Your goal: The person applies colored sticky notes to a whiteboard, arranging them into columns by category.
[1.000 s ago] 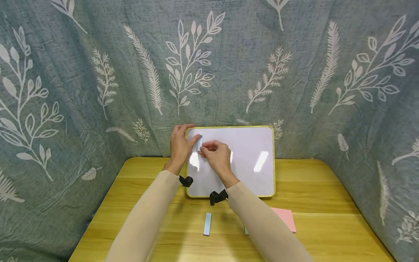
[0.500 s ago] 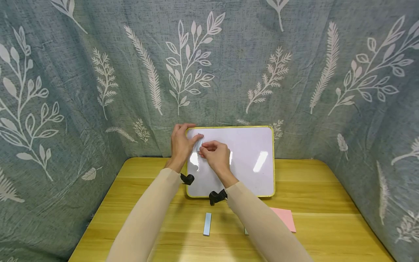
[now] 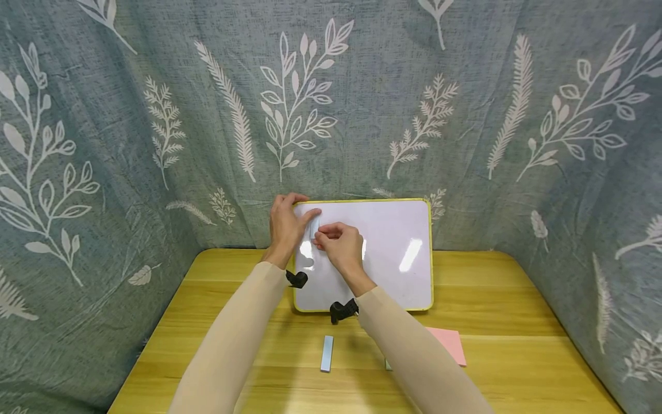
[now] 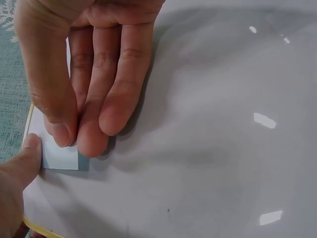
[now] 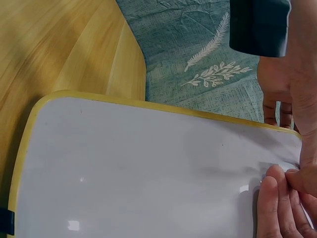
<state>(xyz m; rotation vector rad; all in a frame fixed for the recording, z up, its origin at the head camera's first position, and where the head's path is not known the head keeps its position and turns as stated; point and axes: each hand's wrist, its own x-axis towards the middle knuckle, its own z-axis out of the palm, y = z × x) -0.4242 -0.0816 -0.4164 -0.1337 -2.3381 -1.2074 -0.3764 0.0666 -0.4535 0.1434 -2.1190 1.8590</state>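
A whiteboard (image 3: 388, 253) with a yellow rim stands leaning on the table near the curtain. My left hand (image 3: 285, 230) grips its upper left corner, fingers over the back of the top edge and thumb on the front. Just below that thumb lies a pale blue sticky note strip (image 4: 60, 161), flat against the board and partly covered by fingers. My right hand (image 3: 342, 244) pinches the strip near its lower end. In the left wrist view, the left thumb (image 4: 28, 153) sits at the end of the strip, beside the right hand's fingertips (image 4: 92, 144).
On the wooden table (image 3: 248, 328), in front of the board, lies another light blue strip (image 3: 327, 353). A pink sticky note pad (image 3: 451, 345) and a bit of something green (image 3: 388, 364) show around the right sleeve. A patterned curtain (image 3: 362, 115) surrounds the table.
My left thumb has shifted slightly up, away from the top of the strip. The right hand has stayed almost still at the strip's lower end.
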